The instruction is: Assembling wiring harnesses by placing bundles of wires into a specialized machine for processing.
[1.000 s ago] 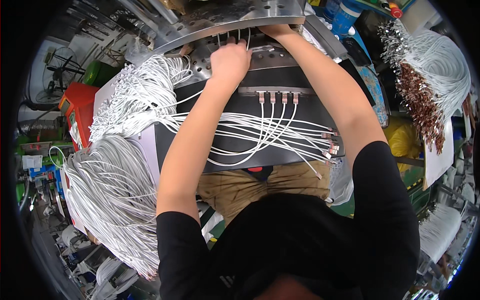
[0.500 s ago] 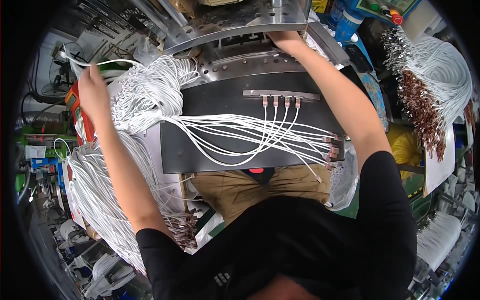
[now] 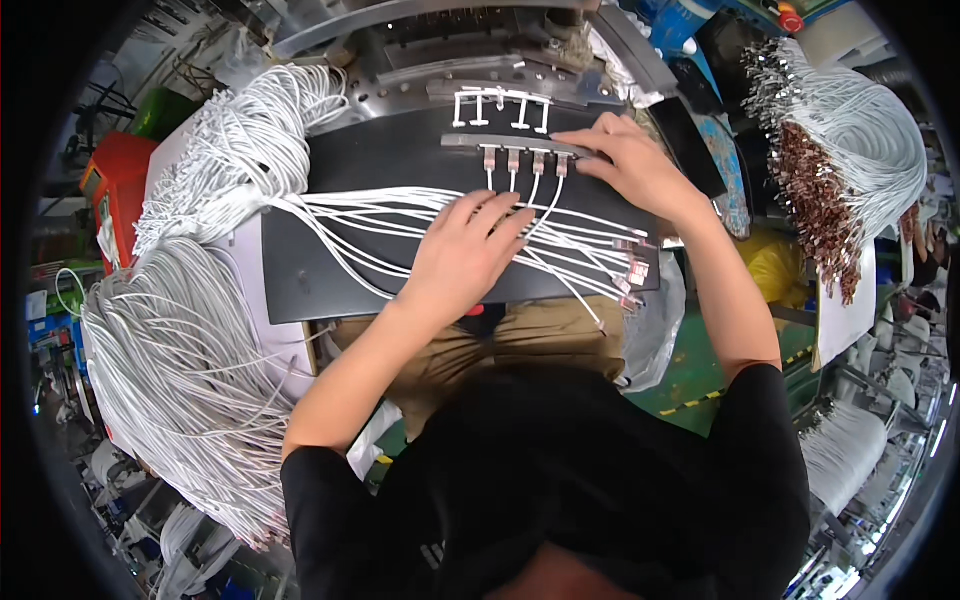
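A narrow metal bar (image 3: 515, 147) lies on the black work surface (image 3: 340, 165), with several metal-ended connectors (image 3: 538, 162) lined up along its near edge. White cables run back from those connectors. My right hand (image 3: 640, 168) has finger and thumb closed around the bar's right end. Over the white cables (image 3: 390, 200) lies my left hand (image 3: 465, 248), its fingers spread and slightly bent, close to the connectors; the cables pass partly hidden beneath it. Just beyond the bar sits a white plastic piece with several prongs (image 3: 500, 97), at the metal machine bed's front edge.
Big bundles of white cable (image 3: 180, 370) hang at the left, and another coiled heap (image 3: 250, 150) rests behind them. Loose connector ends (image 3: 635, 270) lie at the surface's right edge. The metal machine (image 3: 430, 40) stands at the back. More cables with brown ends (image 3: 820, 200) hang far right.
My left hand has come down from the far left onto the cables. My right hand has drawn back from the machine to the bar. The pronged white piece now shows beyond the bar.
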Available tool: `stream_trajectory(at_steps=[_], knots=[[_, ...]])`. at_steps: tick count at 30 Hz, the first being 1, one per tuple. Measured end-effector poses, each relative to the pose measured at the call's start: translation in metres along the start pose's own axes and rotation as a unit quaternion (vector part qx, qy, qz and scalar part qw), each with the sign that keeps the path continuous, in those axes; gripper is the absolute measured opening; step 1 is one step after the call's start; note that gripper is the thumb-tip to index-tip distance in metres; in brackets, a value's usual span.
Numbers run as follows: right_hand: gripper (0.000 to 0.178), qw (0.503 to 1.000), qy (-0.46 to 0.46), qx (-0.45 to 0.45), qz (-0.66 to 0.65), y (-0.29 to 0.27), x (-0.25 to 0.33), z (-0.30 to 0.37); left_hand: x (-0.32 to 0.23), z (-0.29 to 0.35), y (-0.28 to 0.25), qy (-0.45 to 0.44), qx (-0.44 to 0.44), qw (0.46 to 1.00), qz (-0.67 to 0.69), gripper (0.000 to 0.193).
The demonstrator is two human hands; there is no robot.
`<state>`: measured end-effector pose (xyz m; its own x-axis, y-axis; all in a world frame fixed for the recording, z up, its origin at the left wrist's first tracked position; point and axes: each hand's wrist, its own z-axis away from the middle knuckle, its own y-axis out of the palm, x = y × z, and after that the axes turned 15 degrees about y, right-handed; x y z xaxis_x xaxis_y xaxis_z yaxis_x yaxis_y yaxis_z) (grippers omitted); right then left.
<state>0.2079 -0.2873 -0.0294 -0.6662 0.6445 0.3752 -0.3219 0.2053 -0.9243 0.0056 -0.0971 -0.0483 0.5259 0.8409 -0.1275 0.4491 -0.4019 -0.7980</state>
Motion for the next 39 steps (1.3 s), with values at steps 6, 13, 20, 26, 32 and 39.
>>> stream_trajectory(at_steps=[6, 13, 20, 26, 32, 39], knots=[[0.027, 0.982, -0.034, -0.116, -0.144, 0.032, 0.006, -0.042, 0.010, -0.008, 0.004, -0.062, 0.009, 0.998, 0.004, 0.012], [0.033, 0.942, 0.041, -0.231, -0.242, 0.032, 0.051, -0.173, 0.067, -0.013, -0.011, -0.118, -0.002, 0.991, -0.065, 0.022], [0.030, 0.922, 0.008, -0.171, -0.347, 0.054, -0.002, -0.307, 0.155, -0.068, 0.007, -0.172, 0.017, 0.978, -0.121, 0.027], [0.028, 0.949, -0.084, -0.264, -0.151, 0.051, -0.043, -0.291, 0.174, -0.110, 0.015, -0.299, 0.105, 0.947, 0.046, 0.022], [0.047, 0.960, -0.083, -0.266, -0.037, 0.024, 0.079, -0.160, 0.177, -0.079, -0.008, -0.344, 0.053, 0.938, -0.005, 0.048], [0.063, 0.971, -0.055, -0.233, 0.026, 0.039, 0.066, -0.165, 0.205, -0.056, 0.035, -0.084, 0.026, 0.939, -0.332, 0.030]])
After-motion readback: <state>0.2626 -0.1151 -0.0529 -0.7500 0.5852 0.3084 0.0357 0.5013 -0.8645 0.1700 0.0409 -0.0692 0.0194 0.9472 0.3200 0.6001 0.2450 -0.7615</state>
